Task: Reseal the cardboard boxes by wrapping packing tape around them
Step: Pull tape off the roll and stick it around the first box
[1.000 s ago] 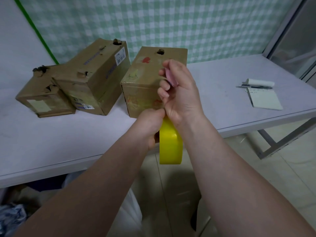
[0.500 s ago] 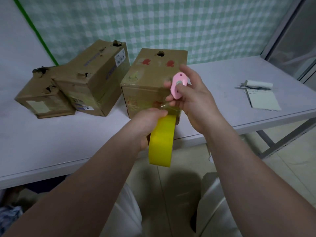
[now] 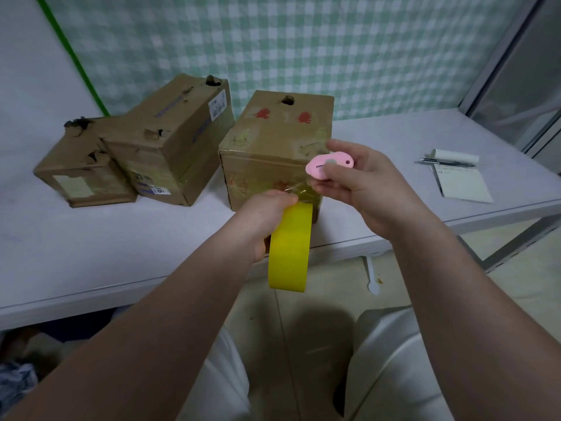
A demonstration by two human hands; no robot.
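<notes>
The box (image 3: 273,147) in work was a brown cardboard box, standing upright on the white table (image 3: 91,238), close to its near edge and about in the middle of the view. Its top had a small torn hole at the far side and two red marks, and old shiny tape with wrinkles lay over the top and the near face. The cardboard looked worn and a little dented.

The tape roll (image 3: 290,247) was yellow on its outside and hung in front of the near face of the box, partly below the table edge. A short clear piece of tape (image 3: 299,189) rose from the roll toward the lower part of the box's near face; whether it touched the box I could not tell.

The left hand (image 3: 264,217) was curled around the roll and gripped it from the left side, with the thumb on top, near the loose tape. The right hand (image 3: 361,183) was to the right of the box and pinched a small pink cutter (image 3: 329,167) between thumb and fingers, just above the loose tape.

To the left stood two more worn boxes, one (image 3: 182,147) tilted against the other (image 3: 79,174). At the far right of the table lay a notepad (image 3: 461,183) with a pen (image 3: 446,161).
</notes>
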